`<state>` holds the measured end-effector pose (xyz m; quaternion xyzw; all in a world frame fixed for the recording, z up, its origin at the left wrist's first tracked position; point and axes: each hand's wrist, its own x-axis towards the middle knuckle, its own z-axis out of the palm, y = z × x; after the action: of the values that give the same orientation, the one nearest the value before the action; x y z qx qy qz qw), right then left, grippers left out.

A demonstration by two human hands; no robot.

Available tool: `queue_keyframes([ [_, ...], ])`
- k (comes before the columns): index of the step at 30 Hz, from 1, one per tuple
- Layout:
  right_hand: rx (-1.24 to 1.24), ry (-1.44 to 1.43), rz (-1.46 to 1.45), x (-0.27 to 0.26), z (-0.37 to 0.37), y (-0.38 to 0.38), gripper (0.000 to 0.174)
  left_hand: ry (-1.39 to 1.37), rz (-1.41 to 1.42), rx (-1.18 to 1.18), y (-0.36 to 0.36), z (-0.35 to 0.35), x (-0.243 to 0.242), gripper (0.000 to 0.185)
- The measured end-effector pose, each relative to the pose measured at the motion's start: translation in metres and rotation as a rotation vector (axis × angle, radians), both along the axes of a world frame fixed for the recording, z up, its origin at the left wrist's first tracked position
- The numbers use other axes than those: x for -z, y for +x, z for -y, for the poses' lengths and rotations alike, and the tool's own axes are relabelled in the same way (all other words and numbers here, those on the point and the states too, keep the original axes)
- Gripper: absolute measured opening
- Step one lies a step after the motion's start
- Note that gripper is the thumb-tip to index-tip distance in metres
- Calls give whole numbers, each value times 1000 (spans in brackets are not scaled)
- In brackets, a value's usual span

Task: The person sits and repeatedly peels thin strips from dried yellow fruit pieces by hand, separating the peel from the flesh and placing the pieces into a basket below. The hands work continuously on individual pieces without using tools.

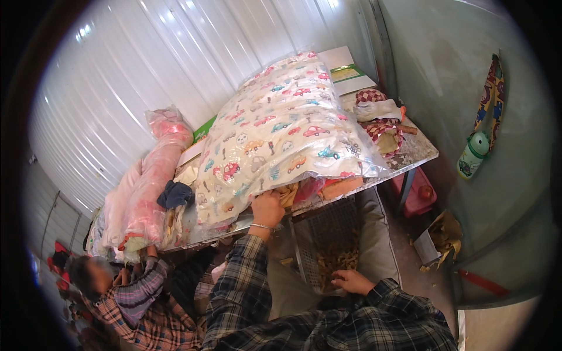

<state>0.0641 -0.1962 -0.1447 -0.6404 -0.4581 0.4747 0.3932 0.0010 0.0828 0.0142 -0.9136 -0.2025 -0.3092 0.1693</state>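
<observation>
A quilt (281,127) printed with cars and houses lies in a clear plastic cover across the worktable (421,153). At its near edge, my left hand (267,210) is closed around the cover, with its fingertips hidden. Lower down, my right hand (353,281) hovers by my lap with its fingers slightly apart, and nothing shows in it. Nearest to that hand is a dark plastic crate (333,223) between my legs, holding yellowish-brown scraps (340,261). Yellow cloth (287,194) and an orange block (342,188) show beneath the quilt's front edge.
Pink plastic-wrapped rolls (153,180) and a dark cloth (174,194) lie at left, where a co-worker (145,302) sits close by. Checked sleeves (386,134) rest on the right end. A green bottle (474,153) hangs on the right-hand panel. A torn box (439,239) stands on the floor.
</observation>
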Motion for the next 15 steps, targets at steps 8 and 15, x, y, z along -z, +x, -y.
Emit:
queue_keyframes([
  [8, 67, 20, -195, 19, -14, -4, 36, -689, -100, 283, -36, 26, -17, 5],
  [15, 274, 261, -635, -23, -91, -5, 23, -878, -183, 255, -69, 72, 21, 6],
])
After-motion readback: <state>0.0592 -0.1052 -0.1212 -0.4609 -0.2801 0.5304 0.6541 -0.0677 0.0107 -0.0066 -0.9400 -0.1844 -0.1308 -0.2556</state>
